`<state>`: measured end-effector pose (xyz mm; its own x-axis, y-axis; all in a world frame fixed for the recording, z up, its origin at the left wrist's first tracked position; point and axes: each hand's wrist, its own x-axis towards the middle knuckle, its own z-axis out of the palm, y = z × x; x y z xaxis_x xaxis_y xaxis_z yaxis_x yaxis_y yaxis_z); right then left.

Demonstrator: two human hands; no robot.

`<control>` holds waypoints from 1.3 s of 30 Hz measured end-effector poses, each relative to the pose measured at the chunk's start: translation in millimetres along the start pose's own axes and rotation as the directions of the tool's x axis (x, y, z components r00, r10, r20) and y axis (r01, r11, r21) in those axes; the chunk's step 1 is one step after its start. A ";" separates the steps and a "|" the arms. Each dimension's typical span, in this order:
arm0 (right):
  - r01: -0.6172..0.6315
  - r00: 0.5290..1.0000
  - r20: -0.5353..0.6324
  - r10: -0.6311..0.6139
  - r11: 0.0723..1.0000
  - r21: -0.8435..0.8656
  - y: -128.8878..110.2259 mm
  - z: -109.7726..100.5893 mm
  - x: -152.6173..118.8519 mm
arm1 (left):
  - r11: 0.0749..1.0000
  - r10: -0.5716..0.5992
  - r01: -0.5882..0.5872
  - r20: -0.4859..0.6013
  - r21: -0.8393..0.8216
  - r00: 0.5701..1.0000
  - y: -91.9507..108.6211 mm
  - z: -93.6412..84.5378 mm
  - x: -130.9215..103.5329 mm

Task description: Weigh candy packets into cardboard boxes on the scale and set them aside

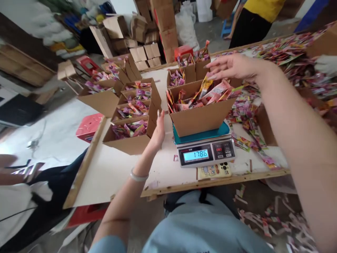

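A cardboard box (202, 117) full of small wrapped sticks (216, 93) stands on the blue pan (221, 131) of a digital scale (207, 153). Its lit display reads about 178.6. My right hand (234, 67) hovers over the box's back edge, fingers stretched out to the left. The fingertips are close to a yellow packet (206, 86) that sticks up; whether they touch it I cannot tell. Left of the box, my left hand (158, 131) is upright with extended fingers, holding nothing. It is between that box and a group of filled boxes (129, 142).
Loose packets (244, 109) spread over the table's right side, with a large heap (284, 52) behind. More filled boxes (176, 79) stand at the back. A patterned phone (214, 171) lies partly under the scale. Red stools (89, 126) and other people are around the table (97, 182).
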<state>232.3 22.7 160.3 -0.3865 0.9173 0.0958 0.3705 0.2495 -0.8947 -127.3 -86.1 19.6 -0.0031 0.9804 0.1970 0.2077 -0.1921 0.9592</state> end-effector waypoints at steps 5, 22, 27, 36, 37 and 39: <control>0.111 0.964 -0.211 -0.159 0.969 -0.223 -49.9 -6.9 -40.2 | 1.000 0.008 -0.008 0.001 0.013 1.000 11.2 -26.2 -13.4; 0.148 0.956 0.285 0.066 0.731 -0.666 -63.0 72.5 -22.0 | 0.974 0.215 -0.215 0.008 0.067 0.977 58.8 9.7 -6.4; 0.147 0.940 0.331 0.082 0.779 -0.609 -49.3 69.1 -9.2 | 0.948 0.303 -0.306 0.041 0.083 0.952 66.7 33.5 10.5; 0.195 0.838 0.542 0.064 0.892 -0.407 -34.7 89.6 13.2 | 0.944 0.324 -0.323 -0.014 0.061 0.946 65.9 39.3 11.2; 0.191 0.840 0.537 0.074 0.886 -0.421 -34.1 93.2 14.1 | 0.945 0.320 -0.319 -0.008 0.070 0.947 66.4 38.8 10.3; 0.184 0.854 0.510 0.104 0.856 -0.482 -35.8 96.2 14.1 | 0.945 0.318 -0.317 -0.002 0.080 0.948 66.8 37.2 9.3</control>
<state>132.3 -3.2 151.7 -0.7227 0.6505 -0.2335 0.6533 0.5326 -0.5381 -77.1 -88.2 78.0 0.0607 0.8682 0.4925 0.2755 -0.4888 0.8277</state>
